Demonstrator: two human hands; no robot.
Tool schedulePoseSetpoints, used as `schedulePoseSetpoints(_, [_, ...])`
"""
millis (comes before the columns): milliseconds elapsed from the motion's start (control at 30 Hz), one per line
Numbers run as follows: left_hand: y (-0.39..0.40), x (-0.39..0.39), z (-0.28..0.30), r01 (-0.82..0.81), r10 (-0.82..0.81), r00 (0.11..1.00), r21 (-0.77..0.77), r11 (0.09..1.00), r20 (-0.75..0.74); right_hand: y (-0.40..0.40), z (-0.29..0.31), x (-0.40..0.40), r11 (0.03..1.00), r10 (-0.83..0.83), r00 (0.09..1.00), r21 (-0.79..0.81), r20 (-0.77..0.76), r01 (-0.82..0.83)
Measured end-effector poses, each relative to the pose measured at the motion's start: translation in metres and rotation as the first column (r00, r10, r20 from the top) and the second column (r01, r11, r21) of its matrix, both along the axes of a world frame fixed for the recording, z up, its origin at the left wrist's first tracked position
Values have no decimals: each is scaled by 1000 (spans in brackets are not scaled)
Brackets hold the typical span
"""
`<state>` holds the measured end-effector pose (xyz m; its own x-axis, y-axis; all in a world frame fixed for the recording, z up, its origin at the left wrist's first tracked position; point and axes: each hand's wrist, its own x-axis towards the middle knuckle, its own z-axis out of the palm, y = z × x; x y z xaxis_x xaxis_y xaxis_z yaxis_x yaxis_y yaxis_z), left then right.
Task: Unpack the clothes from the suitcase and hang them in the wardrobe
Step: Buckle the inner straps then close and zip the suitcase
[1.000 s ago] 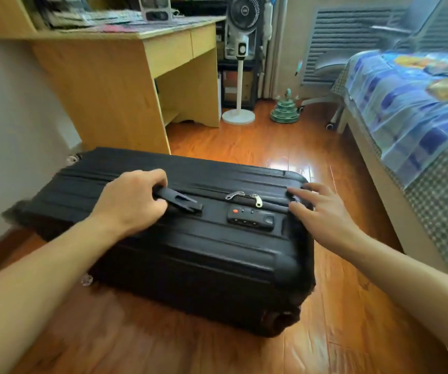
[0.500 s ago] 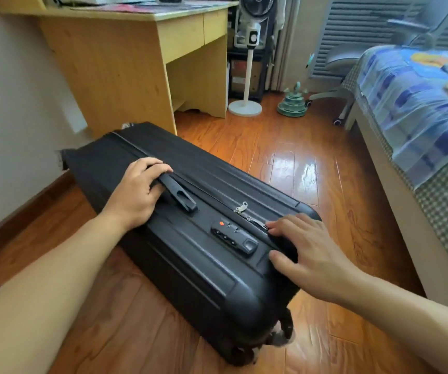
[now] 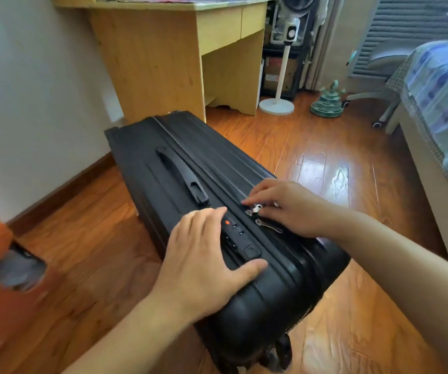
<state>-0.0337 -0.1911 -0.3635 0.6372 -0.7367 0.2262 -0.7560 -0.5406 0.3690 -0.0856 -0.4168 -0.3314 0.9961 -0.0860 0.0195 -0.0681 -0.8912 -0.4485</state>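
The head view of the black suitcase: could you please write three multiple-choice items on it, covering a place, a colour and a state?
1. Where does the left hand rest?
A. beside the combination lock
B. on the carry handle
C. on the floor

2. What colour is the lock's round button?
A. green
B. orange-red
C. white

3. The suitcase is:
A. open flat
B. half unzipped
C. closed

Answers: 1 A, palm lies by the dials; 2 B, it shows orange-red; 3 C, the shells meet, right hand pinching a zipper pull.

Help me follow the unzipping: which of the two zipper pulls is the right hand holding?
The farther zipper pull, pinched by the right hand. The nearer zipper pull lies untouched on the suitcase.
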Motion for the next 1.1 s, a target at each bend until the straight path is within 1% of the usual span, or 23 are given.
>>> schedulePoseSetpoints(67, [1,3,-2,-46,46,998,19,999,-32,-2,0,1,1000,2,1000,30,28,-3])
schedulePoseSetpoints(100, [0,4,-3,-50,51,998,23,998,-21,-2,0,0,999,4,999,33,52,-6])
schedulePoseSetpoints(200, [-1,4,-4,-33,33,999,5,999,29,0,-6,-1,1000,14,991,-16,132,-12])
schedulePoseSetpoints(300, [1,3,-5,-30,31,999,-22,999,23,9,-9,-3,1000,17,974,-29,225,-11])
schedulePoseSetpoints(333, [2,3,-5,-31,31,999,-30,999,20,11,-8,-5,999,15,972,-34,235,-7])
schedulePoseSetpoints(433, [2,1,-5,-29,29,999,-44,999,15,10,1,-20,998,42,986,-46,163,-35])
schedulePoseSetpoints(500, [1,0,-7,-24,24,1000,-48,999,19,7,7,-26,999,39,991,-22,131,-36])
schedulePoseSetpoints(533, [1,0,-8,-23,24,999,-55,998,24,7,8,-27,1000,17,991,17,132,-20])
schedulePoseSetpoints(567, [1,-1,-9,-23,25,999,-67,997,30,9,8,-26,996,-15,991,88,134,3])
schedulePoseSetpoints(633, [2,-2,-11,-28,31,999,-91,995,39,14,7,-23,962,-62,991,273,116,28])
schedulePoseSetpoints(667, [2,-2,-12,-30,34,999,-93,995,40,16,6,-21,940,-75,992,339,103,36])
schedulePoseSetpoints(700, [3,-1,-12,-30,34,999,-90,995,42,17,5,-20,927,-84,991,372,106,39])
schedulePoseSetpoints(833, [5,-3,-10,-24,27,999,-82,996,40,20,4,-18,931,-90,979,363,185,17])
schedulePoseSetpoints(967, [6,-4,-9,-32,35,999,-86,996,29,32,2,-14,938,-65,978,347,200,-8])
schedulePoseSetpoints(1033, [6,-5,-9,-39,40,999,-88,995,16,34,2,-13,930,-80,976,368,202,1])
schedulePoseSetpoints(1100, [7,-6,-8,-53,53,999,-97,994,-7,34,0,-15,942,-66,977,335,201,-5])
